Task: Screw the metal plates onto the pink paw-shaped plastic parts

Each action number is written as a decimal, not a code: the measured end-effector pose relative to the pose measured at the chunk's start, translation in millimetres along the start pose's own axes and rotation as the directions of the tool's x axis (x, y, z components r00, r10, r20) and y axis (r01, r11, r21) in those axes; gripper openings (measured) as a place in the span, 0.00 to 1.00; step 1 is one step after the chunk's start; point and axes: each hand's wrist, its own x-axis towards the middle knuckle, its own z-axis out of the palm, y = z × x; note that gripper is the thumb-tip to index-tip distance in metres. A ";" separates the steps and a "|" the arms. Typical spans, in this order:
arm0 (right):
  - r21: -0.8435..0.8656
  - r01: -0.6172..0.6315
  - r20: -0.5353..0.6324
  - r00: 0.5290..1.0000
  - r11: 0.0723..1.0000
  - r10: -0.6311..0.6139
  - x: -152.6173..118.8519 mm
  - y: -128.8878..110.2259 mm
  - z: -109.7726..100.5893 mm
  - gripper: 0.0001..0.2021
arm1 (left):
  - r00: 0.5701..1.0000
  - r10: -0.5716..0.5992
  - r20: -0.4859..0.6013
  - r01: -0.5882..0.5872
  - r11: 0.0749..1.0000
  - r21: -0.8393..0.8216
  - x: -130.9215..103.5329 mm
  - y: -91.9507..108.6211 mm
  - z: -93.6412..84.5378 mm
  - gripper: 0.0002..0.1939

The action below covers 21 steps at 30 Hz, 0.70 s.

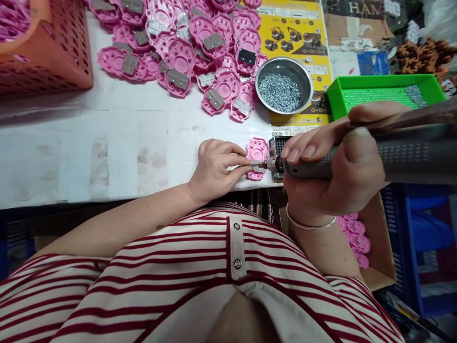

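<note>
My right hand [332, 166] is wrapped around a grey electric screwdriver [403, 152], held nearly level with its bit pointing left. The bit's tip reaches a small pink plastic casing [257, 148] lying on the white table near its front edge. Thumb and fingers of my left hand [223, 164] close on the casing's left side, right by the bit tip. A metal plate spans the lower part of the casing, partly covered by the bit. Any screw at the tip is too small to make out.
Many pink casings with metal plates [178, 78] lie piled at the back. A steel bowl of screws [280, 93] and a green tray [378, 83] stand beyond my right hand. An orange basket [64, 47] is back left; a cardboard box [380, 247] holds pink parts below right.
</note>
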 end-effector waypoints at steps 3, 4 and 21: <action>0.011 -0.020 -0.018 1.000 1.000 0.020 0.1 0.8 0.0 0.05 | 1.000 -0.018 -0.002 0.018 1.000 -0.024 1.0 -0.4 1.4 0.06; 0.013 -0.021 -0.027 0.999 1.000 0.022 0.1 1.3 0.0 0.06 | 1.000 -0.027 0.001 0.027 0.999 -0.033 1.3 -0.6 1.8 0.05; -0.233 -0.093 -0.118 0.991 0.968 0.067 -7.6 5.9 -0.8 0.08 | 0.999 -0.035 0.020 0.033 0.996 0.082 0.3 3.4 -3.8 0.06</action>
